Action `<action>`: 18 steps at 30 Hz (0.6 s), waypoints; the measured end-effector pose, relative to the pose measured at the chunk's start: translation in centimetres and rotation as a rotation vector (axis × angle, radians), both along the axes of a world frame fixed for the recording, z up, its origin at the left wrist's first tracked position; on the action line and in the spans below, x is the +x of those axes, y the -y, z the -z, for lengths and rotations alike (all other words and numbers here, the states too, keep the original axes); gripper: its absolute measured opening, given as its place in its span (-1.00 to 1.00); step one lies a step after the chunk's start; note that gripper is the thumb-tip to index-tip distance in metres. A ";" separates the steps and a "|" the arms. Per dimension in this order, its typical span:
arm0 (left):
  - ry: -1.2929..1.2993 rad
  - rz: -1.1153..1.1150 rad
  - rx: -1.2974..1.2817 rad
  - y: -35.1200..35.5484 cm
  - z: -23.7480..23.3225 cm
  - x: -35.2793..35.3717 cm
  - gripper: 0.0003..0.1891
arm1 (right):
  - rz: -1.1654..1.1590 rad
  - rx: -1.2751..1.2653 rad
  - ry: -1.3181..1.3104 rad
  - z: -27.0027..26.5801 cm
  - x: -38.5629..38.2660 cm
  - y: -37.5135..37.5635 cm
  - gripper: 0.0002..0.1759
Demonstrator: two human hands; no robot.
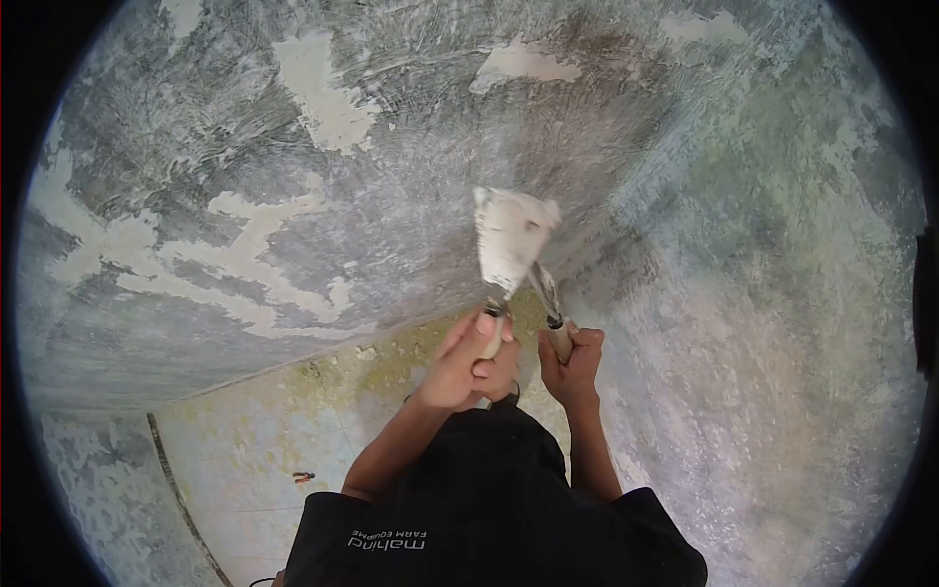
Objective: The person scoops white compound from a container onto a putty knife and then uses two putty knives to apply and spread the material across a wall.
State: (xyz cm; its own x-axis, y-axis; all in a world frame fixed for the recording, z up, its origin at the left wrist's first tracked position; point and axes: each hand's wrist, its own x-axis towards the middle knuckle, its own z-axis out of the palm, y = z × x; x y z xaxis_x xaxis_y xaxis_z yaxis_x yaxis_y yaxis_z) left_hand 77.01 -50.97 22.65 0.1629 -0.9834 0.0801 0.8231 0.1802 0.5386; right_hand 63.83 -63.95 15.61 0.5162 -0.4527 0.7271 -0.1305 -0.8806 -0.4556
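My left hand (458, 367) is closed around the pale handle of a wide putty knife (510, 235), whose blade points up and is coated with white putty. In my right hand (575, 367) is a second putty knife (548, 296), gripped by its light handle. Its narrower-looking, smeared metal blade leans left and overlaps the lower edge of the loaded blade in this view. Both tools are in front of my chest, close to the corner between two walls.
The grey wall (411, 186) ahead carries several white putty patches (328, 93). Another mottled wall (763, 342) rises close on my right. On the stained tiled floor (254, 430) lies a small tool with red-orange handles (304, 477), left of me.
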 end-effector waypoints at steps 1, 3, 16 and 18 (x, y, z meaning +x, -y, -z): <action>0.009 -0.029 -0.004 -0.3 -0.3 0.5 -0.67 | -0.049 0.184 0.003 0.2 -0.2 -0.2 -0.63; 0.026 -0.060 -0.041 -0.9 -0.2 1.4 -0.68 | -0.139 0.551 0.008 0.3 -0.9 -0.6 -0.64; -0.002 0.246 0.034 -1.0 1.7 -1.7 -0.70 | -0.147 0.517 0.140 -1.7 0.0 0.2 -0.58; -0.023 0.226 0.001 -0.6 1.6 -1.8 -0.68 | -0.035 0.292 0.049 -2.1 0.0 0.0 -0.55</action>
